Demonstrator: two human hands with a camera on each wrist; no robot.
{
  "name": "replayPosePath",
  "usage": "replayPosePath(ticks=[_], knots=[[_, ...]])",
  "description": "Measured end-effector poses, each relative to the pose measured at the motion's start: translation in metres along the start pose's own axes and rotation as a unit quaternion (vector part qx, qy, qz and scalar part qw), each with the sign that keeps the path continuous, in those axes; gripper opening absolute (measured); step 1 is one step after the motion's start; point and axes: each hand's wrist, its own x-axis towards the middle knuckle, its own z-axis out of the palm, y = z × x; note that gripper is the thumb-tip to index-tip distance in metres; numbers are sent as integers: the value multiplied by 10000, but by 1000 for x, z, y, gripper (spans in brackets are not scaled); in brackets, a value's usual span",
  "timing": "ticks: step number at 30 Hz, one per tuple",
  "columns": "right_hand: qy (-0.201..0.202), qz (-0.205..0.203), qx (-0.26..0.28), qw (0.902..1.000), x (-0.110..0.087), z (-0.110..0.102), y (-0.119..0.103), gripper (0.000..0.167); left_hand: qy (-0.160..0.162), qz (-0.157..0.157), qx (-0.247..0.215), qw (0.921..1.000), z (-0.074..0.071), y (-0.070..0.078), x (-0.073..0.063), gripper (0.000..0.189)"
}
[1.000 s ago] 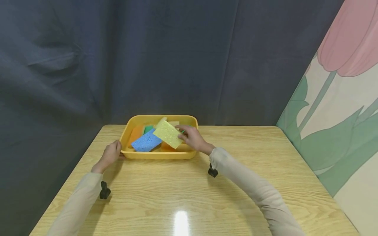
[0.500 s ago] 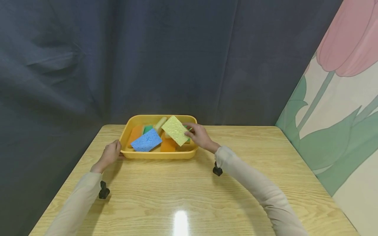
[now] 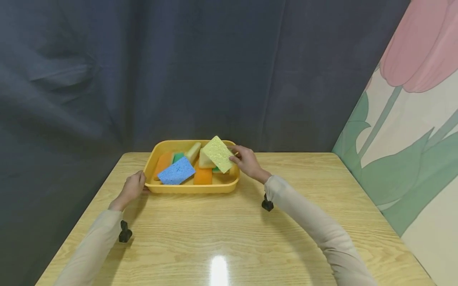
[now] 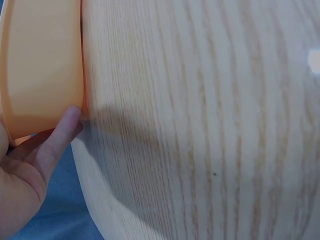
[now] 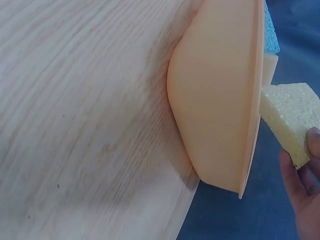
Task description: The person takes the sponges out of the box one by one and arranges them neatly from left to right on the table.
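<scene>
A yellow plastic tub [image 3: 193,190] holding several sponges stands at the far edge of the table. My left hand [image 3: 133,186] grips its near left corner, the thumb [image 4: 59,135] lying along the outer wall in the left wrist view. Over the tub's right part, my right hand [image 3: 248,163] pinches a light yellow sponge [image 3: 217,153] by one edge. That sponge is tilted and reaches above the back rim. In the right wrist view the thumb and fingers hold the porous sponge [image 5: 295,112] at its corner, level with the rim. A blue sponge [image 3: 176,171] lies slanted on top inside the tub.
Orange sponges [image 3: 202,176], a green sponge [image 3: 178,157] and pale yellow sponges [image 3: 193,151] also lie in the tub. Behind the wooden table [image 3: 200,230] hangs a dark curtain [image 3: 214,71]. A wall with a painted tulip [image 3: 411,55] stands on the right.
My right hand has carried the light yellow sponge rightward and slightly up, uncovering an orange and a pale sponge beneath. My left hand has stayed at the tub's corner.
</scene>
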Motion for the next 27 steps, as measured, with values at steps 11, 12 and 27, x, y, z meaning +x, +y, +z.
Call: replayPosePath(ticks=[11,12,27], knots=[[645,492,-72,9967,-1,-12,4,34,10,10,-40,10000,0,-1,-1,45],[727,611,-110,9954,-1,-14,4,34,9,10,-36,10000,1,-1,0,46],[1224,1479,-442,9804,-9,-26,13,38,177,73,297,9994,2,-4,1,40]])
